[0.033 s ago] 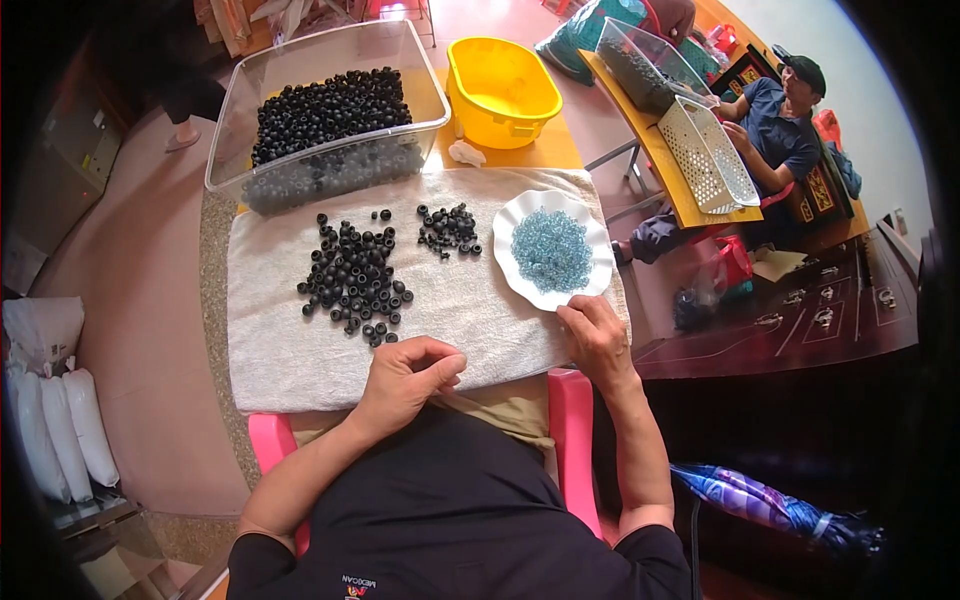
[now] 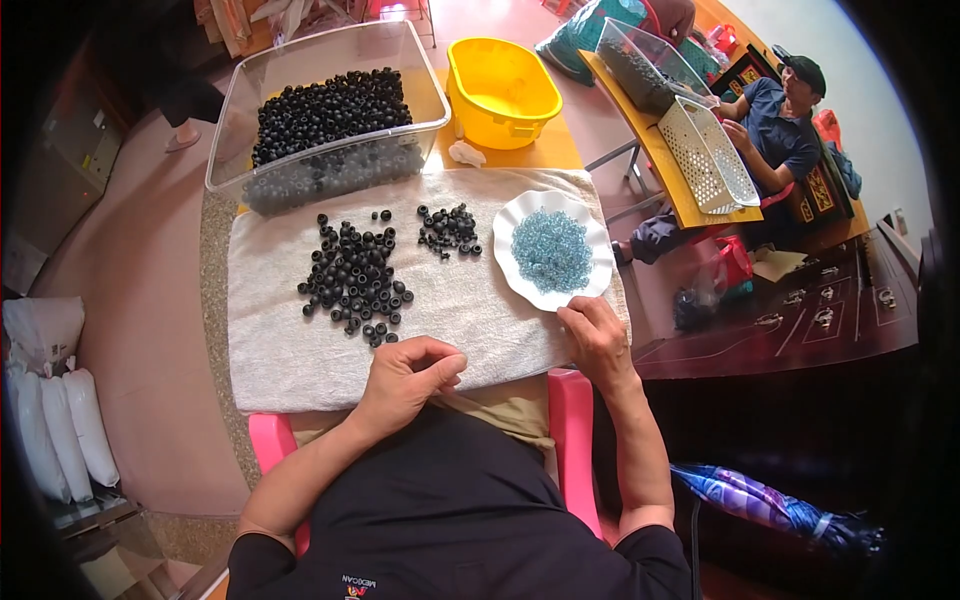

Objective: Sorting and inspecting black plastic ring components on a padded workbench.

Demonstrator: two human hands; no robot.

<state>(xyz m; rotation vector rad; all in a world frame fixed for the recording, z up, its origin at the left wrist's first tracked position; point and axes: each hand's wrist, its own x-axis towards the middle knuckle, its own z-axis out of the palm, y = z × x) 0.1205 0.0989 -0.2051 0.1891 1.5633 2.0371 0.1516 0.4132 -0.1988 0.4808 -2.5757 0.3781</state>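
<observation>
My left hand [image 2: 408, 385] is closed above the near edge of the white towel [image 2: 480, 340], thumb and index finger together; whatever is in it is hidden. My right hand [image 2: 598, 342], also closed with its fingertips pressed together, is at the near rim of a white scalloped plate [image 2: 508, 270]. I cannot tell whether it touches the rim or holds something small. On the plate lies a heap of small clear blue beads [image 2: 552, 250]. Left of it are a large pile of round black beads with holes [image 2: 352, 275] and a smaller pile of black pieces [image 2: 450, 230].
Behind the towel stand a clear plastic bin [image 2: 430, 105] of black beads and a yellow tub [image 2: 475, 80]. Pink chair arms [image 2: 570, 430] flank me. A person [image 2: 775, 130] sits at another table with a white basket [image 2: 705, 155]. A folded umbrella [image 2: 750, 495] lies right.
</observation>
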